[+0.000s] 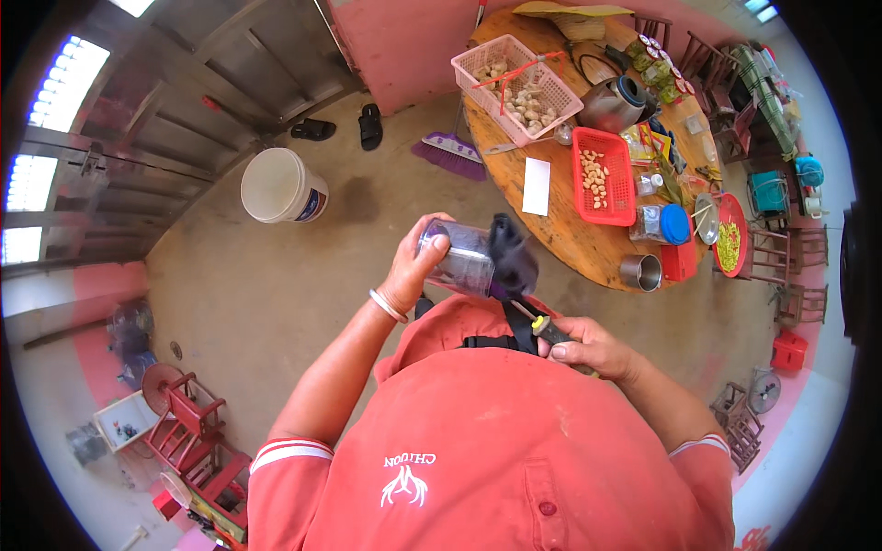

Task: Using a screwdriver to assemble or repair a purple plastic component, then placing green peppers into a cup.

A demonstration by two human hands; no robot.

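My left hand (411,264) is wrapped round a clear plastic container (466,259), tilted on its side in front of my waist. Dark, bunched material, perhaps a black bag (513,255), covers the container's right end; what lies inside is unclear. In my right hand (595,349) is a screwdriver (551,331) with a dark and yellow handle. Its shaft points up and left, towards the lower edge of the black material; I cannot tell whether the tip touches it.
Ahead on the right stands a round wooden table (510,174). It bears a pink basket (467,78) and a red basket (584,197) of garlic, a kettle (608,106), a blue-lidded jar (648,223) and a metal cup (641,273). A white bucket (272,186) and a purple broom (452,154) are on the floor.
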